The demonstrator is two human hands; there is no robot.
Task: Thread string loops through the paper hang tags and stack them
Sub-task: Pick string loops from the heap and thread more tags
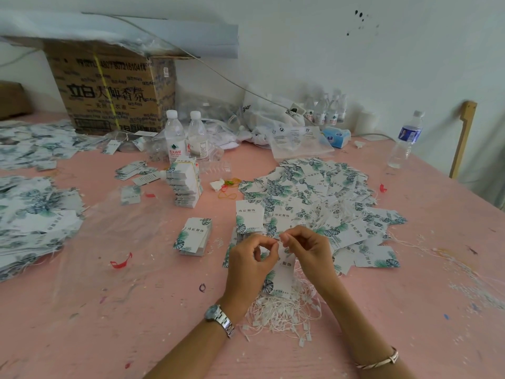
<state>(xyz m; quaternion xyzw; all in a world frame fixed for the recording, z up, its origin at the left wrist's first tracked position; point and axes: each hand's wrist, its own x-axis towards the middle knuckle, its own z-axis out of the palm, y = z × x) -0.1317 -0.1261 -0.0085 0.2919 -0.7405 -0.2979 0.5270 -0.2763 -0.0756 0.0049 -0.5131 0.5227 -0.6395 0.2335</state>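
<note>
Pinching thumb against forefinger, the left hand (250,259) and the right hand (310,251) meet fingertip to fingertip at the top edge of one hang tag (282,274), the other fingers curled loosely. Whether a string end already sits between the fingertips is too small to tell. The tag hangs from that pinch toward 6 o'clock, its long axis running 12 to 6, so its hole end is up at the fingers and equally near both hands. Under the wrists, nearest the person, lies a tangled pile of string loops (281,313) on the pink table (136,310), with the tag's lower end over it. A neat stack of tags (194,236) stands at 9 o'clock of the grip, nearer the left hand, likely where the finished tag goes. Beyond, from 12 to 2 o'clock, a loose heap of tags (314,187) spreads out.
</note>
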